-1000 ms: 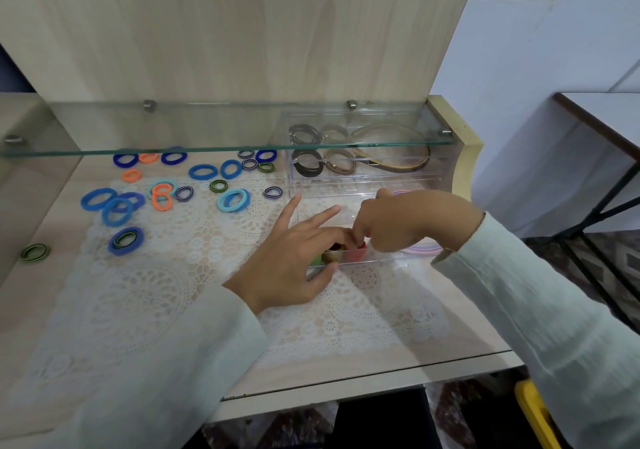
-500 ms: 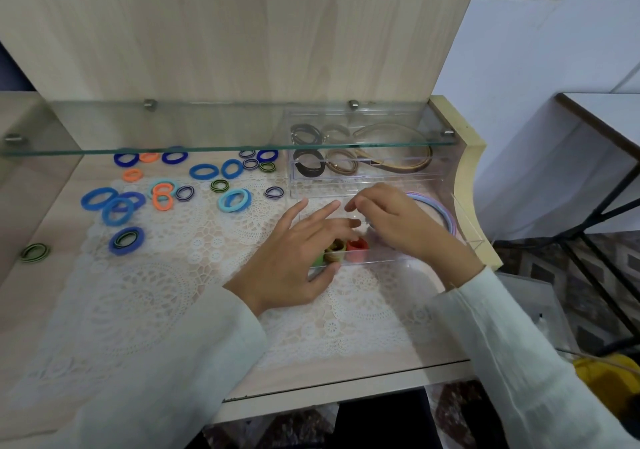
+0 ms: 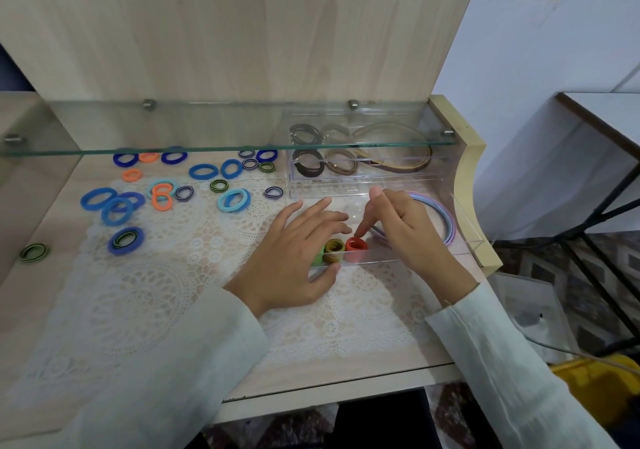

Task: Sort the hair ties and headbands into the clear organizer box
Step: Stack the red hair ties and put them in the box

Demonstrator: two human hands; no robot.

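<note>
Left hand (image 3: 294, 258) spread over front-left corner of clear organizer box (image 3: 398, 258); right hand (image 3: 405, 230) loosely open, index fingertip touching upright red hair tie (image 3: 356, 244) in front compartment. Loose hair ties (image 3: 233, 200) on bench (image 3: 45, 226), left.

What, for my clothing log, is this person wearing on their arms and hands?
The left sleeve and right sleeve are long, loose, pale greenish-white fabric, ending at the wrists. The left hand and right hand are bare: no gloves, rings or watch show.
</note>
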